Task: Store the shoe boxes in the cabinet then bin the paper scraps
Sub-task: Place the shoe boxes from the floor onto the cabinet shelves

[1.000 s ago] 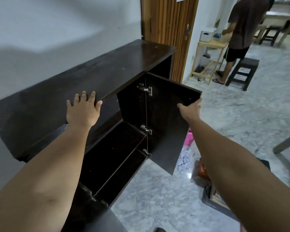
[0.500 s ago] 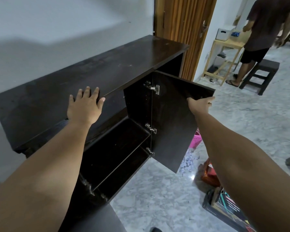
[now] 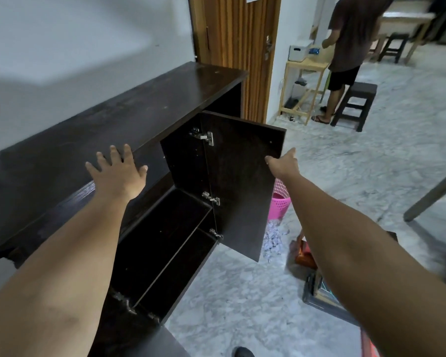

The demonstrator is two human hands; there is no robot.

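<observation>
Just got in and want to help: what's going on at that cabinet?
A person has opened the dark wooden cabinet. The left hand rests flat on its top; the right hand is at the open door's edge. The shelves look empty. Shoe boxes, white paper scraps and a pink plastic basket sit on the floor.

open cabinet, both hands near

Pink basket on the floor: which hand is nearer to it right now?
Right. The right hand is at the open door's outer edge, above the pink basket; the left hand rests on the cabinet top, across the open compartment.
</observation>
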